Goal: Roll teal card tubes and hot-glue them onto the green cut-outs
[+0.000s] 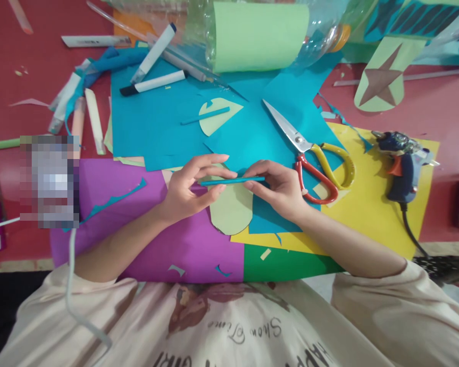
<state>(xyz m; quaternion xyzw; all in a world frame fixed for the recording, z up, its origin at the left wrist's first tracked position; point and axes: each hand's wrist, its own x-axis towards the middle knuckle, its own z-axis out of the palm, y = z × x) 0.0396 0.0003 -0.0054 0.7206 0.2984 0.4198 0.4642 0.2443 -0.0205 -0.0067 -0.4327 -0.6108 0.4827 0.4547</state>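
A thin rolled stick of blue paper (225, 181) is held level between my hands. My left hand (193, 186) pinches it near its left and middle part, thumb below and fingers above. The right end sits between the thumb and fingertips of my right hand (277, 186). Just under the stick lies a pale green paper cutout (231, 211) with a rounded lower end. Beyond my hands, a pale green teardrop cutout (214, 125) carries another thin blue paper strip (206, 115). Scissors (300, 142) with red and yellow handles lie spread beside my right hand.
A glue gun (401, 163) rests on yellow paper (371, 224) at the right. Across the back lies a clear plastic bottle (321, 38) with a green paper wrap. Several markers (160, 81) lie back left. A star-marked cutout (380, 84) is at back right. Purple paper (137, 234) covers the front left.
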